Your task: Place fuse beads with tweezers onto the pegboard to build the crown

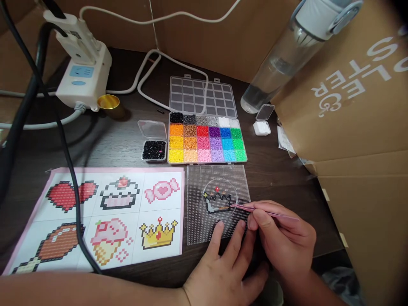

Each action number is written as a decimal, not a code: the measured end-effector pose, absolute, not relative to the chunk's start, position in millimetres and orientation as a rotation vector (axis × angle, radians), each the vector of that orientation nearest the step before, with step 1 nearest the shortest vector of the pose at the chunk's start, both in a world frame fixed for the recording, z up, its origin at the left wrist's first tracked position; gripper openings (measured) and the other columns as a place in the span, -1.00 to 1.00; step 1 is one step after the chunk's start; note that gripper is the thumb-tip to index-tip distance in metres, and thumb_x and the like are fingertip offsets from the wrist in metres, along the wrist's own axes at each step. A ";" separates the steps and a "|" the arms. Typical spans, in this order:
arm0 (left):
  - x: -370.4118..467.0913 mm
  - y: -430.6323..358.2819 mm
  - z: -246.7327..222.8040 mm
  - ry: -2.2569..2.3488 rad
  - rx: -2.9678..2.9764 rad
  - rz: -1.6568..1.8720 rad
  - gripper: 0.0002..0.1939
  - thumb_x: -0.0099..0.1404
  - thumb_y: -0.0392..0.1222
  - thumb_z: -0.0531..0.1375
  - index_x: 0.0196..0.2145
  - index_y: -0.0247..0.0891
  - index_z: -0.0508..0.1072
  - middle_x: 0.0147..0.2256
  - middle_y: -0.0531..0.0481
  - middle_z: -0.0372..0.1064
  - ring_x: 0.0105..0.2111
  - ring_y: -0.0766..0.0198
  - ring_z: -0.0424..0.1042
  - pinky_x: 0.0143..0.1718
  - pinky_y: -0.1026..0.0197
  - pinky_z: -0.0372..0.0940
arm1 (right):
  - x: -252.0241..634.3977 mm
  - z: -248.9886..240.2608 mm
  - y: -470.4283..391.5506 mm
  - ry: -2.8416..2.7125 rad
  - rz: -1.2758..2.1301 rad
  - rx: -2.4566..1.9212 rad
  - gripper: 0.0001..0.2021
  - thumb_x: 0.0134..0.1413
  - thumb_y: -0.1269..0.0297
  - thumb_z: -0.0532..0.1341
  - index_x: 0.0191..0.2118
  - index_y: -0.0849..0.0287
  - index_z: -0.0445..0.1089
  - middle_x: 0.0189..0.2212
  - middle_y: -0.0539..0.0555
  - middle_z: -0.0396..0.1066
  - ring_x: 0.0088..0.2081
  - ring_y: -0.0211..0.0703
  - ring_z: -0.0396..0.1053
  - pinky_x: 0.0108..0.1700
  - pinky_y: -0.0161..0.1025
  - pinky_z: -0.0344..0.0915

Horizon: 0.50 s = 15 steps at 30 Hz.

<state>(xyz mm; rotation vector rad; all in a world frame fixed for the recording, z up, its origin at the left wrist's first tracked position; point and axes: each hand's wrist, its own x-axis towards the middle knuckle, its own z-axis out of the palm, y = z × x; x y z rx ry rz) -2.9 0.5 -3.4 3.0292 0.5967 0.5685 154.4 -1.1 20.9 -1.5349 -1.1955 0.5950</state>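
Note:
My right hand (283, 233) is closed around pink tweezers (270, 212), whose tips touch the right lower part of a crown made of small beads (218, 200). Black beads outline the crown, with a red one on top, a yellow cluster at the left point, and some white and orange-brown along the bottom. The crown lies on a clear pegboard (196, 229), inside a circle. My left hand (226, 263) rests with fingers spread over the board's near edge. Whether the tweezers' tips hold a bead is too small to tell.
Behind the board sits an open bead box (207, 163) with many colours. A small box of black beads (154, 150) stands left, a white one (262, 128) right. Also here: pattern sheet (134, 259), water bottle (277, 63), power strip (86, 76), black cable (68, 165), cardboard wall (360, 127).

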 end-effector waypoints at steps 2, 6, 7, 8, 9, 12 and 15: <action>-2.7 0.2 -3.5 0.598 3.028 0.579 -0.60 0.40 0.06 -0.07 0.15 0.21 0.27 0.12 -0.09 0.29 0.15 -0.05 0.20 0.10 -0.26 -0.16 | 153.9 21.6 -0.9 -1.172 0.624 -1.514 -0.82 0.09 0.51 0.24 -0.28 0.10 0.55 -0.57 -0.03 0.43 -0.45 -0.22 0.43 -0.29 -0.17 0.45; -3.2 0.4 -3.5 0.593 3.026 0.593 -0.61 0.40 0.05 -0.07 0.14 0.21 0.28 0.12 -0.10 0.30 0.13 -0.05 0.22 0.10 -0.26 -0.18 | 154.2 21.8 1.4 -1.130 0.644 -1.509 -0.86 0.08 0.47 0.25 -0.29 0.15 0.55 -0.56 0.01 0.46 -0.48 -0.21 0.43 -0.35 -0.19 0.43; -3.4 0.7 -3.3 0.588 3.027 0.586 -0.61 0.40 0.05 -0.07 0.13 0.21 0.28 0.12 -0.10 0.29 0.13 -0.05 0.22 0.10 -0.26 -0.19 | 154.8 21.7 2.7 -1.117 0.636 -1.508 -0.88 0.08 0.45 0.25 -0.30 0.17 0.55 -0.55 0.02 0.46 -0.48 -0.20 0.44 -0.35 -0.19 0.44; -3.6 1.1 -3.2 0.581 3.027 0.576 -0.62 0.40 0.05 -0.07 0.12 0.22 0.29 0.13 -0.10 0.28 0.14 -0.05 0.22 0.10 -0.26 -0.19 | 155.6 21.7 4.4 -1.101 0.622 -1.510 -0.90 0.08 0.43 0.26 -0.32 0.18 0.55 -0.55 0.03 0.47 -0.47 -0.19 0.44 -0.35 -0.19 0.44; -3.9 1.4 -3.0 0.576 3.026 0.569 -0.63 0.40 0.05 -0.07 0.11 0.22 0.30 0.13 -0.10 0.28 0.14 -0.06 0.21 0.10 -0.26 -0.20 | 156.7 21.9 6.7 -1.088 0.608 -1.516 -0.91 0.08 0.41 0.26 -0.33 0.19 0.54 -0.54 0.04 0.47 -0.47 -0.18 0.45 -0.36 -0.19 0.44; -4.6 1.6 -2.3 0.569 3.017 0.566 -0.63 0.40 0.06 -0.07 0.10 0.22 0.31 0.14 -0.11 0.27 0.13 -0.06 0.21 0.09 -0.27 -0.22 | 160.6 25.8 17.6 -1.087 0.576 -1.521 -0.92 0.07 0.36 0.27 -0.37 0.20 0.53 -0.54 0.05 0.48 -0.49 -0.18 0.45 -0.39 -0.20 0.43; -5.0 0.5 -1.8 0.569 3.014 0.565 -0.63 0.40 0.06 -0.07 0.11 0.21 0.30 0.14 -0.12 0.26 0.13 -0.06 0.21 0.09 -0.27 -0.23 | 163.7 36.0 37.1 -1.137 0.526 -1.465 -0.92 0.07 0.33 0.29 -0.37 0.21 0.52 -0.55 0.05 0.47 -0.52 -0.18 0.45 -0.42 -0.19 0.43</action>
